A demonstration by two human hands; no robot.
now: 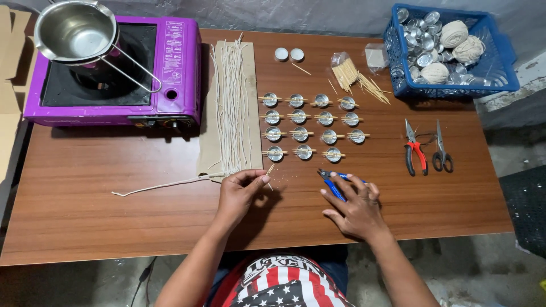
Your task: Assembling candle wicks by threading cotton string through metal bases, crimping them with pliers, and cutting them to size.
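Note:
My left hand pinches a short wooden stick at the near end of a bundle of waxed wick strings lying on a cardboard strip. Resting flat on the table, my right hand has its fingers on blue-handled cutters. Just beyond both hands stand rows of small metal cups, each with sticks laid across its rim.
A purple portable stove with a steel pouring pot stands back left. A blue basket of metal cups and twine balls sits back right. Red pliers, scissors, loose sticks and two white discs lie around.

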